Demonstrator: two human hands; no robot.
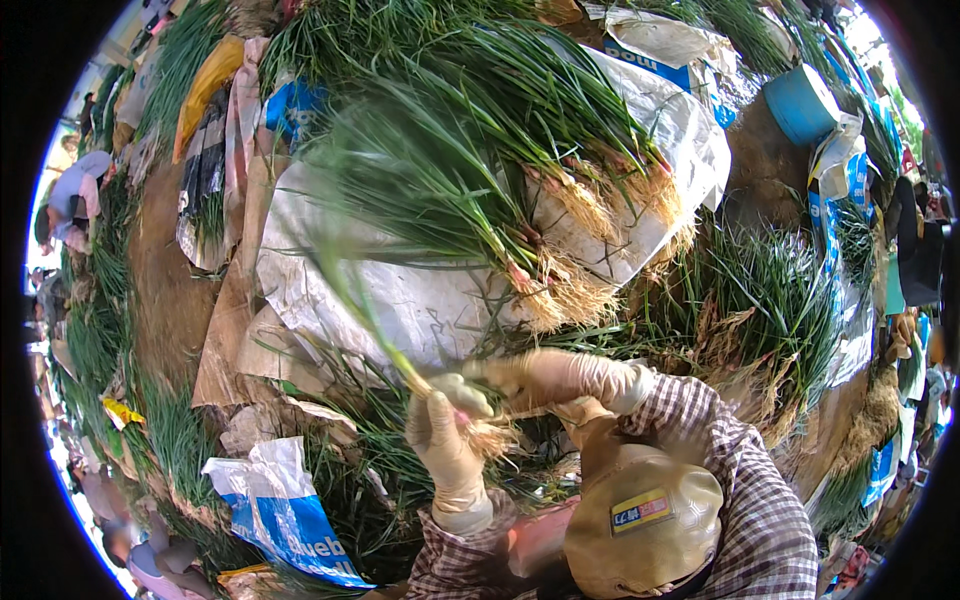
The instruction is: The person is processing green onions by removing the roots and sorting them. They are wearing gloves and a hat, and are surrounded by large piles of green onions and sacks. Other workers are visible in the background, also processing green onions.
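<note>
My left hand [446,442], in a pale glove, is closed around the root end of a few green onions [401,364] with pinkish bulbs. Their leaves point up and left and are blurred. My right hand [525,375], also gloved and blurred, reaches across to the left hand; its fingertips are unclear. Beyond the hands, bunches of green onions [450,187] with stringy roots lie on a white plastic sheet [375,300].
A blue and white printed bag [277,510] lies at lower left. A blue container [801,103] stands at upper right. More green onions [772,300] are heaped at right. A co-worker [75,195] is at far left. A brown cap [641,525] shows at the bottom.
</note>
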